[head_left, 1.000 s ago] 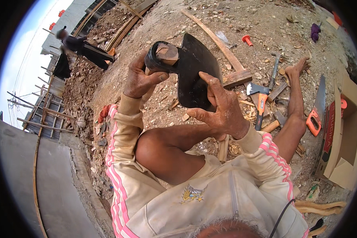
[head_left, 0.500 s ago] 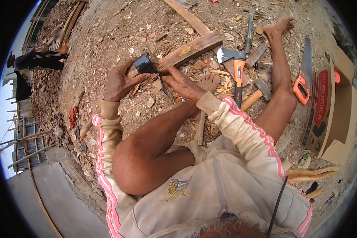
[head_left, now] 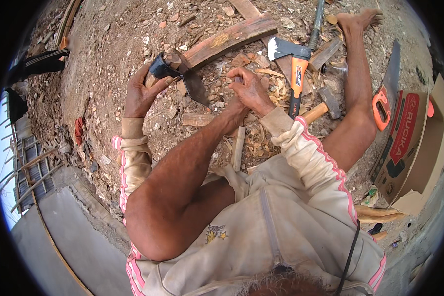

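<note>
Rough dirt ground (head_left: 103,47) strewn with stones and pale chips (head_left: 259,143) fills the upper frame. A grey slab (head_left: 69,232) curves along the lower left, and a co-worker's dark trouser leg (head_left: 44,64) shows at the upper left rim.

The hoe (head_left: 196,89) is left of centre in the upper frame. The left hand (head_left: 142,93) has its grip closed round the socket end, where wood shows in the ring, probably because that is the thick part and keeps the fingers off the blade's edge. The blade slants down to the right, clear of the palm.

The right hand (head_left: 250,89) is apart from the hoe, over the shin (head_left: 197,140), fingers curled; I cannot tell whether its grip has anything in it.

A beam (head_left: 232,39) lies just beyond the blade. The axe (head_left: 297,74) and hammer (head_left: 329,102) lie between the legs, seemingly for easy reach. At right, the saw (head_left: 389,79) lies beside an open box (head_left: 397,143).
</note>
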`<state>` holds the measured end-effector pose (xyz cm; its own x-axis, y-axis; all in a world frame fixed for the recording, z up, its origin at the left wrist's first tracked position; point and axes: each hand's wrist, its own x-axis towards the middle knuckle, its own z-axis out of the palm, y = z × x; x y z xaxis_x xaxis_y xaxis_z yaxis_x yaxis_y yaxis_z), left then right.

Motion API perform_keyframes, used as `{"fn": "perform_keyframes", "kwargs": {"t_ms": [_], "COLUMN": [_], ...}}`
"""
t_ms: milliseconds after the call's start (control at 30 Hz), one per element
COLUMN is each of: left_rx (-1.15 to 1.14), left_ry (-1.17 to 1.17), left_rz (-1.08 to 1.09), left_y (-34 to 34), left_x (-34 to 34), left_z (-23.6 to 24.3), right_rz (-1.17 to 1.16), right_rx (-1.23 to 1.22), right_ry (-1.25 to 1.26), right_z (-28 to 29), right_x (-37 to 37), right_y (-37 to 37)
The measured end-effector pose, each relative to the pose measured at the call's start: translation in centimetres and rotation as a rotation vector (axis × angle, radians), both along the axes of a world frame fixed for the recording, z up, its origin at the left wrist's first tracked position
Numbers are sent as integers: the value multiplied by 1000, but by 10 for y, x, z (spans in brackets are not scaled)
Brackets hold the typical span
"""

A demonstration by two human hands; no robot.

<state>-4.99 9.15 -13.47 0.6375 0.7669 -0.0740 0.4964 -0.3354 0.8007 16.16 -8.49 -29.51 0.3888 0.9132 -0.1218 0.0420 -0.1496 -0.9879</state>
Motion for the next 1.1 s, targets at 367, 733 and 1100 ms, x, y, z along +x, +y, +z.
{"fn": "perform_keyframes", "kwargs": {"t_ms": [367,733,1100], "left_rx": [394,455,503], "left_ry": [383,659,575], "left_rz": [-123,-79,-135], "left_y": [-17,-39,-41], "left_x": [50,116,132], "left_z": [11,15,-1], "right_rz": [-57,-1,140], "right_rx": [43,86,-70], "right_ry": [740,602,364], "right_z": [48,91,164], "right_x": [80,115,137], "right_y": [-13,5,-50]}}
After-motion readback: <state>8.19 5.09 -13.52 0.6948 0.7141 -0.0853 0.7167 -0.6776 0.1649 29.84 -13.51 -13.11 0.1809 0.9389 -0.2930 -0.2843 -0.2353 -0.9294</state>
